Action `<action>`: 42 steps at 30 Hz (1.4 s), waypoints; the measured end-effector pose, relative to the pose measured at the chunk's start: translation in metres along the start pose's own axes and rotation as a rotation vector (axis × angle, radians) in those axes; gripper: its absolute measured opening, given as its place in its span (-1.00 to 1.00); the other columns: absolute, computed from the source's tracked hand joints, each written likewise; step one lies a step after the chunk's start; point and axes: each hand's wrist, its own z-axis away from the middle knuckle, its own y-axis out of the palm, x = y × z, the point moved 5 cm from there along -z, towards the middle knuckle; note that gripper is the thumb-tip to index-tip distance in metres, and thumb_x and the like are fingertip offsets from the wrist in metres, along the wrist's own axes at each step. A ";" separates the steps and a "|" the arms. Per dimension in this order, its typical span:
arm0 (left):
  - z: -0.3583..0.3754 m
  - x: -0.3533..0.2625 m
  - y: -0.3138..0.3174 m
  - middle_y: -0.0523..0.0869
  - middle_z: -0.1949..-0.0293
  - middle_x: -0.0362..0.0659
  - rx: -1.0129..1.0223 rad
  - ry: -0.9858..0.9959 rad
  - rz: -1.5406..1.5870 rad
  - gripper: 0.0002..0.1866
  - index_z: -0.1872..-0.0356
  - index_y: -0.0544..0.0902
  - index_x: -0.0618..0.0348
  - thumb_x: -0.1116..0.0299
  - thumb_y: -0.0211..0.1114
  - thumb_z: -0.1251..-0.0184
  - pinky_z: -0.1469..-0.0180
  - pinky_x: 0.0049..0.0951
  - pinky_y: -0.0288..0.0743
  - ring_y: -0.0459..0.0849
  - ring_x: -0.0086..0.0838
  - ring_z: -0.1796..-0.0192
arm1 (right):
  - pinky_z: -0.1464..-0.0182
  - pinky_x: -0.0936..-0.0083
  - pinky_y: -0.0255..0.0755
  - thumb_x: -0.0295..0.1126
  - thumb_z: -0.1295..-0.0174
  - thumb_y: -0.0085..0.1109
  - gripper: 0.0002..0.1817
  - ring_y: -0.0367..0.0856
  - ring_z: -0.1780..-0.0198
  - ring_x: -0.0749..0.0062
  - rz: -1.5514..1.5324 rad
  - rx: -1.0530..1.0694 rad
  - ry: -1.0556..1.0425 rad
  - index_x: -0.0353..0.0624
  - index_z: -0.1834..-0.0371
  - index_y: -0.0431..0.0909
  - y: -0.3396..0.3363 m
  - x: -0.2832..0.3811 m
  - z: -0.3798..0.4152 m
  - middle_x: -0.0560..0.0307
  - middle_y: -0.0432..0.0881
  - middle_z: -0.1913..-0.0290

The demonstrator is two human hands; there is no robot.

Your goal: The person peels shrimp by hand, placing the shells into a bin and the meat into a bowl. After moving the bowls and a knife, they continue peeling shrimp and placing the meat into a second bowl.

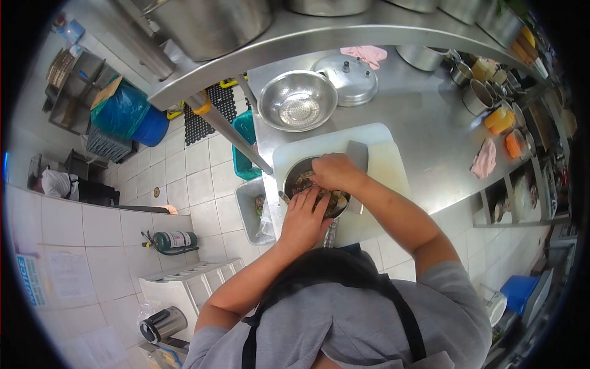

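Note:
A round metal pot point(296, 167) sits on the white cutting board point(384, 147), holding brownish, dark pieces point(335, 203) that look like shells, too small to name surely. My left hand point(304, 216) lies over its near side, fingers spread onto the pieces. At the pot's far right rim, my right hand point(334, 172) has its fingers curled down into it; what they pinch is hidden. A wide grey blade point(357, 154), like a cleaver's, rests on the board beside the pot, partly under my right forearm.
Behind the board stand a steel colander point(297, 101) and a pot lid point(349, 80). A grey bin point(249, 212) and green bin point(244, 141) sit left of the table point(430, 147). An overhead shelf point(344, 34) crosses above. Another person point(61, 184) is far left.

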 end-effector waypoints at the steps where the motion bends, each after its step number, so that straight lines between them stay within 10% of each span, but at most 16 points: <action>1: 0.002 0.002 -0.001 0.52 -0.35 0.13 -0.016 -0.006 -0.005 -0.31 -0.28 0.60 0.25 0.28 0.59 -0.08 -0.37 0.03 0.39 0.49 0.05 -0.38 | -0.05 0.04 0.62 -0.23 -0.24 0.42 -0.71 0.78 0.01 -0.10 0.013 -0.003 -0.010 -0.22 0.12 0.76 -0.004 0.005 -0.008 -0.17 0.80 0.07; 7: 0.011 0.013 -0.001 0.52 -0.31 0.14 -0.055 -0.072 0.015 -0.42 -0.15 0.66 0.25 0.29 0.59 -0.07 -0.37 0.01 0.38 0.51 0.07 -0.33 | -0.12 0.10 0.64 -0.31 -0.10 0.44 -0.68 0.78 -0.07 -0.07 0.064 0.153 -0.032 -0.25 0.12 0.78 0.010 0.014 -0.027 -0.21 0.80 0.03; 13: 0.012 0.013 -0.006 0.53 -0.29 0.12 -0.085 -0.050 -0.009 -0.48 -0.09 0.69 0.24 0.30 0.58 -0.09 -0.35 -0.02 0.38 0.53 0.04 -0.29 | 0.01 0.13 0.64 -0.30 -0.08 0.49 -0.63 0.78 0.10 -0.11 -0.189 -0.154 -0.152 -0.33 0.14 0.66 -0.024 -0.018 0.002 -0.17 0.79 0.15; 16: 0.011 0.017 -0.013 0.58 -0.26 0.05 -0.166 -0.078 0.016 -0.55 -0.04 0.73 0.22 0.29 0.58 -0.11 -0.35 -0.06 0.38 0.55 0.01 -0.27 | 0.23 0.29 0.61 -0.35 -0.18 0.50 -0.67 0.77 0.24 0.25 -0.452 -0.278 -0.139 -0.26 0.14 0.57 -0.057 -0.033 0.027 0.00 0.72 0.30; 18: 0.010 0.023 -0.015 0.70 -0.09 -0.02 -0.216 -0.158 0.173 -0.63 0.02 0.76 0.23 0.28 0.56 -0.18 -0.35 -0.10 0.36 0.60 -0.06 -0.24 | 0.35 0.46 0.59 -0.45 -0.30 0.43 -0.74 0.73 0.32 0.46 -0.831 -0.188 0.077 -0.28 0.12 0.51 -0.056 -0.042 0.043 0.12 0.67 0.33; 27: 0.002 0.037 0.020 0.81 0.03 -0.09 -0.111 -0.534 1.127 -0.76 -0.05 0.70 0.29 0.35 0.38 -0.54 -0.05 -0.46 0.61 0.74 -0.49 0.07 | 0.17 0.44 0.79 -0.51 -0.41 0.34 -0.76 0.83 0.22 0.30 -1.700 -0.235 0.068 -0.29 -0.06 0.54 0.010 -0.004 0.094 -0.02 0.76 0.16; 33: 0.009 0.059 0.000 0.80 0.16 -0.17 -0.299 -0.575 1.347 -0.75 -0.08 0.66 0.34 0.38 0.34 -0.56 0.05 -0.54 0.59 0.71 -0.62 0.09 | 0.17 0.46 0.75 -0.48 -0.40 0.38 -0.72 0.79 0.23 0.39 -1.478 -0.106 0.036 -0.29 -0.10 0.57 0.034 0.013 0.096 0.04 0.77 0.14; 37: 0.032 0.097 -0.049 0.80 0.19 -0.14 -0.270 -0.532 0.922 -0.72 -0.10 0.65 0.33 0.36 0.36 -0.53 0.02 -0.45 0.60 0.74 -0.53 0.13 | 0.16 0.56 0.60 -0.48 -0.33 0.45 -0.74 0.73 0.20 0.50 -1.072 -0.505 0.062 -0.23 -0.02 0.63 0.002 0.003 0.085 0.08 0.76 0.09; 42: 0.060 0.125 -0.095 0.78 0.26 -0.09 -0.163 -0.559 0.774 -0.72 -0.12 0.64 0.33 0.38 0.33 -0.53 0.15 -0.38 0.59 0.72 -0.47 0.25 | 0.03 0.18 0.62 -0.35 -0.26 0.44 -0.67 0.71 0.02 0.11 -0.082 -0.777 -0.693 -0.21 -0.02 0.62 -0.067 0.135 0.068 -0.05 0.68 -0.10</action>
